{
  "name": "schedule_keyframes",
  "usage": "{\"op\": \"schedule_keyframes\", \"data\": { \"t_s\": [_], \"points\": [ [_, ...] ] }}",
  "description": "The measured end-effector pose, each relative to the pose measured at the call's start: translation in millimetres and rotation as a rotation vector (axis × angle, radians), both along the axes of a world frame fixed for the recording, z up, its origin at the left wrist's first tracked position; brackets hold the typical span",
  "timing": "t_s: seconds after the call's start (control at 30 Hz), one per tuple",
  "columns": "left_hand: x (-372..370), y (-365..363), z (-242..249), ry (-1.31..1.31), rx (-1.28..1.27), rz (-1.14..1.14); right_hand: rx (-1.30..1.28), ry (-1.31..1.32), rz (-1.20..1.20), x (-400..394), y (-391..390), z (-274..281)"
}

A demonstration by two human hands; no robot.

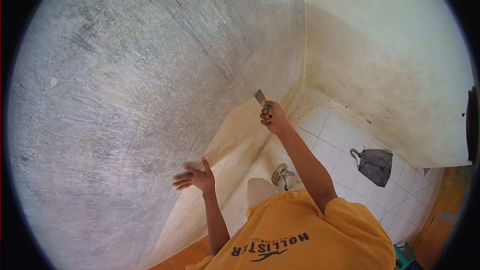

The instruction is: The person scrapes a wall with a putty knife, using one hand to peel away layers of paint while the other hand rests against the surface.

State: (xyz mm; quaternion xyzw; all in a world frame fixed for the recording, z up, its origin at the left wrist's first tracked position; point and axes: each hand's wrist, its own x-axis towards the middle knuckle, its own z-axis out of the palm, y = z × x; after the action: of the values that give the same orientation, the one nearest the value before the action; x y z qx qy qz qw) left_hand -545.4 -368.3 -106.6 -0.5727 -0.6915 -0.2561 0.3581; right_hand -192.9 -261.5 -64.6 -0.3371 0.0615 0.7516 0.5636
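Observation:
My right hand (272,117) is closed around the green handle of a scraper (260,96), whose flat metal blade points up and to the left, close to the wall. Lower and to the left, my left hand (195,177) has its fingers spread against or just in front of the wall (125,120). That wall is grey and scraped-looking over most of its surface, with a smooth cream area (232,137) between and below my hands. Whether the blade touches the surface I cannot tell.
A pale side wall (380,70) meets the grey one at a corner. On the white tiled floor (332,157) lies a dark grey bag (376,166). Crumbs of debris line the wall's base. A green object (404,256) stands at the lower right, beside an orange surface (440,220).

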Motion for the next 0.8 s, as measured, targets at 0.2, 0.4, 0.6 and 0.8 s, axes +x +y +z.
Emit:
{"op": "schedule_keyframes", "data": {
  "t_s": [0.2, 0.4, 0.6, 0.8],
  "points": [
    [-1.6, -2.8, -5.6, -0.015, -0.041, 0.006, 0.010, -0.042, -0.015, -6.9, 5.0, -5.0],
    [-3.2, -2.2, -5.3, 0.016, -0.051, 0.011, -0.040, -0.027, -0.063, -6.2, 16.1, -25.5],
    [-2.6, -1.7, -8.1, -0.051, -0.058, -0.016, -0.062, -0.032, -0.084, -9.3, 17.2, -32.8],
    [-1.1, -2.4, -7.6, 0.022, -0.049, 0.000, 0.034, -0.049, -0.044, -13.2, -3.0, 4.4]
  ]
}}
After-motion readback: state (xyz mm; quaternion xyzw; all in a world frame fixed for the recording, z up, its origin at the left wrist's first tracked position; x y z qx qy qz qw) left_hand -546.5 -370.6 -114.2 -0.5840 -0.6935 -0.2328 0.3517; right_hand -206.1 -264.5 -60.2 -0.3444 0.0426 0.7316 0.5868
